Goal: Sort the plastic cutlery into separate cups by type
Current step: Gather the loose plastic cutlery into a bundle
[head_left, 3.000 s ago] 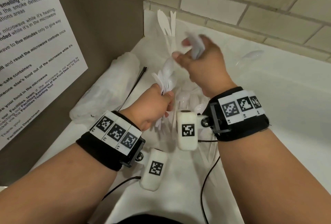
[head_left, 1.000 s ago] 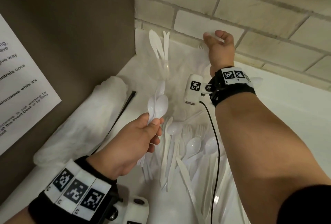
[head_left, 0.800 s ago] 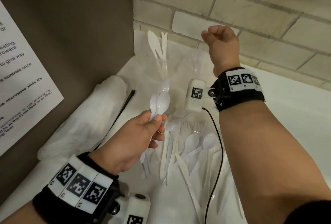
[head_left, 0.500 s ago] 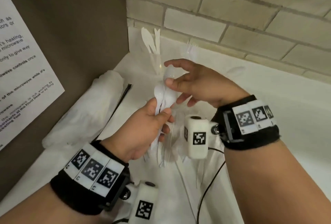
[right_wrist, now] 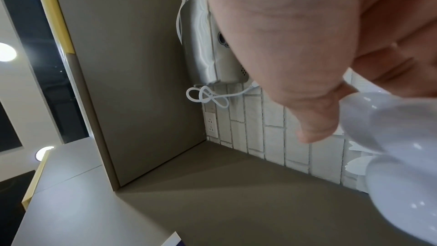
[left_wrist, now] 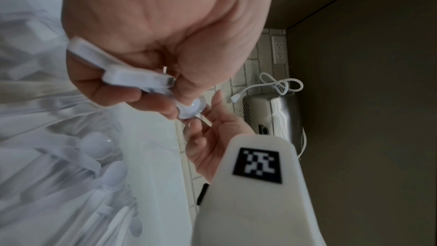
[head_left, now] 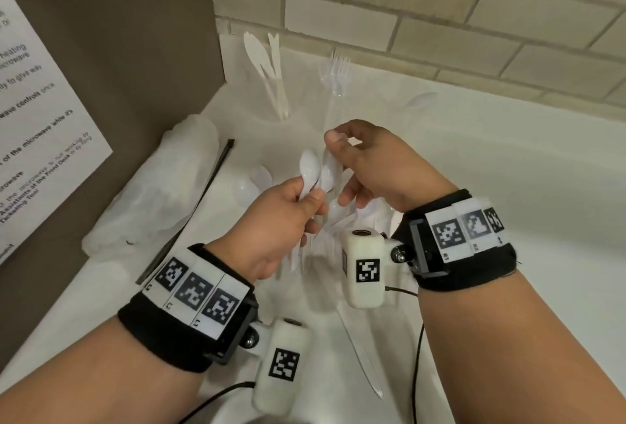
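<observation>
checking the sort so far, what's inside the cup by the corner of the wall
Only white plastic knives show inside the clear cup by the corner, blades up. Its bottom is too washed out against the white counter to see.

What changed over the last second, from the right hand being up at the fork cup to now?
The right hand came back down from the fork cup at the wall to the left hand and now pinches a spoon from the bunch there. The left hand kept its grip on the spoons throughout. The knife cup and the loose pile on the counter look unchanged.
</observation>
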Motion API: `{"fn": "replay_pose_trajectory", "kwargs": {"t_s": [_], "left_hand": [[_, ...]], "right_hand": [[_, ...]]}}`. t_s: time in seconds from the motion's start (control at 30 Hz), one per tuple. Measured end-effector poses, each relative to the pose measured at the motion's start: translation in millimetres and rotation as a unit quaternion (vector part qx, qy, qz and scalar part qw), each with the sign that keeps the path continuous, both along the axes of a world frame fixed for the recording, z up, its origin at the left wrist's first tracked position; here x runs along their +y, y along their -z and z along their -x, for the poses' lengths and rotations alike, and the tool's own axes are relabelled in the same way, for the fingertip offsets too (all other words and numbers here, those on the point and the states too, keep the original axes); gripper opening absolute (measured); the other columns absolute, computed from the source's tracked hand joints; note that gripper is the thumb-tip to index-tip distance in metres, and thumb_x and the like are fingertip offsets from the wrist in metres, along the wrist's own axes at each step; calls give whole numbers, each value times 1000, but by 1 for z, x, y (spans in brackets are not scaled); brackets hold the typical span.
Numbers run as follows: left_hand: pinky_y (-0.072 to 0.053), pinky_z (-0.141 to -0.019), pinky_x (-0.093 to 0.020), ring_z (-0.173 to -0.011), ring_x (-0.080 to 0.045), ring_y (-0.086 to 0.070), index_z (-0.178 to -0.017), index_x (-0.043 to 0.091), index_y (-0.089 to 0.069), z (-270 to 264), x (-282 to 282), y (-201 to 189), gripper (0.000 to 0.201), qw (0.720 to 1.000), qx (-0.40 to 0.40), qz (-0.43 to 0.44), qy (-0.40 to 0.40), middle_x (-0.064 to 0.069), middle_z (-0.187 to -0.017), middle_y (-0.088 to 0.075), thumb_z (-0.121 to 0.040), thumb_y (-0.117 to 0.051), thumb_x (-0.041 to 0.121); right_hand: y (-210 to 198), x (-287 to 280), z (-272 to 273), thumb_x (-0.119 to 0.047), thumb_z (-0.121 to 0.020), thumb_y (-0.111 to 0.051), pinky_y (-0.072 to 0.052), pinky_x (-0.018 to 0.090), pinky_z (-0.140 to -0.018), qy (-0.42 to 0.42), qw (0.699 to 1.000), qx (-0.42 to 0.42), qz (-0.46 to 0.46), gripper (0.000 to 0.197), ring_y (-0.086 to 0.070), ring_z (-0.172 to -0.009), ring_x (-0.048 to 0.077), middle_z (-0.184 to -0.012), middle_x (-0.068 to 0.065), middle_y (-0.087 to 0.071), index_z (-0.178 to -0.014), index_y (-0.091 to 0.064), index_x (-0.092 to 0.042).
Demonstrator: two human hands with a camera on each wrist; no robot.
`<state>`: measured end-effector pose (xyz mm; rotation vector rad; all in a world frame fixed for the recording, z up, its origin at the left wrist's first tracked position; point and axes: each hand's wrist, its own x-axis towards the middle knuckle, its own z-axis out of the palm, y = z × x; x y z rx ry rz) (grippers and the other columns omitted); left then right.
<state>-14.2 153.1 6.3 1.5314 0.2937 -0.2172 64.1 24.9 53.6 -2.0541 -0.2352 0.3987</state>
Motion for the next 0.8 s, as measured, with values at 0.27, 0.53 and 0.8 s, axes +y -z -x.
{"fn": "replay_pose_trajectory", "kwargs": {"t_s": [0.27,0.53,0.8], "left_hand": [[-48,-79,-39,-71,-14,-54,-101,23,-58,6,-3,0,26,997,-22,-50,51,2,-89,-60,-102,-34,35],[-54,-58,-32,-66,-20,-61,-132,33,-43,8,-9,-3,32,987,-40,-55,148,8,-96,-61,-101,-42,26],[-40,-51,-27,-56,-12,-46,-92,19,-56,1,-14,-1,23,991,-26,-89,99,2,-83,-55,-102,-38,30]], "right_hand": [[8,-3,6,-41,-95,-55,-49,26,-45,11,999,26,-30,38,-61,-49,24,-57,9,-63,-113,-60,-8],[12,-4,12,-30,-93,-56,-43,24,-40,-26,997,-5,77,34,-56,-42,14,-80,9,-64,-123,-45,-16],[11,-17,16,-36,-93,-59,-44,27,-43,-66,996,1,67,27,-61,-56,19,-85,6,-66,-112,-53,-17]]}}
